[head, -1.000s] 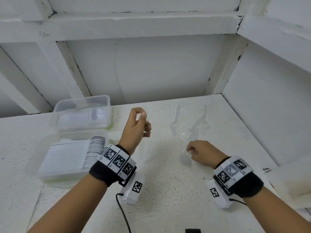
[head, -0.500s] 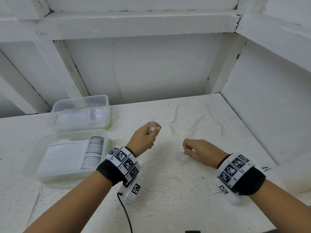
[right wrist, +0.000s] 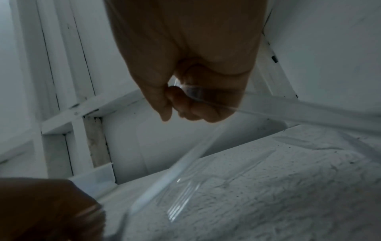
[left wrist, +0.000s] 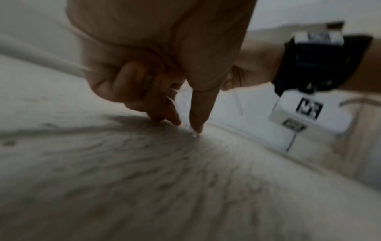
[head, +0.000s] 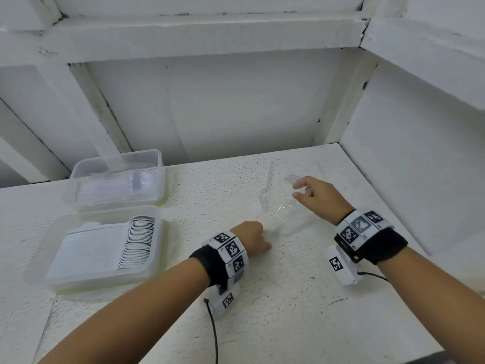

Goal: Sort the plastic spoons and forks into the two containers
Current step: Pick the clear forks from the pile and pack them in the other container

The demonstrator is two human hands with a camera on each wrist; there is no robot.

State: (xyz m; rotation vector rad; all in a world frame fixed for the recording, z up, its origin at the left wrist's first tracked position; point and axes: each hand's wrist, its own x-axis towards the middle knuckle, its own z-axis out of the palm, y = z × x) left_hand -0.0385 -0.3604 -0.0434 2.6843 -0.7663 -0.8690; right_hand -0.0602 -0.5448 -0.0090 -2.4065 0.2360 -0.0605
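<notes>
My left hand (head: pixel 258 239) is down on the table at centre. It grips a clear plastic fork (left wrist: pixel 41 56) in its curled fingers, and its fingertips (left wrist: pixel 195 127) touch the surface. My right hand (head: pixel 299 189) hovers above the table further back and pinches a clear utensil (right wrist: pixel 299 112); I cannot tell whether that one is a spoon or a fork. Between the hands lies a clear fork (head: pixel 282 212), tines toward me, also visible as the fork (right wrist: pixel 181 203) in the right wrist view. Another clear utensil (head: pixel 265 190) lies to its left.
Two open translucent containers stand at the left: the far container (head: pixel 160 164) holds clear utensils, and the near container (head: pixel 160 232) holds a tight row of stacked ones. White walls close in the back and right of the table (head: pixel 262 324). A cable (head: pixel 214 334) hangs from my left wrist.
My left hand came down from mid-air to the table with the fork. My right hand lifted off the table and moved back and right, carrying a clear utensil.
</notes>
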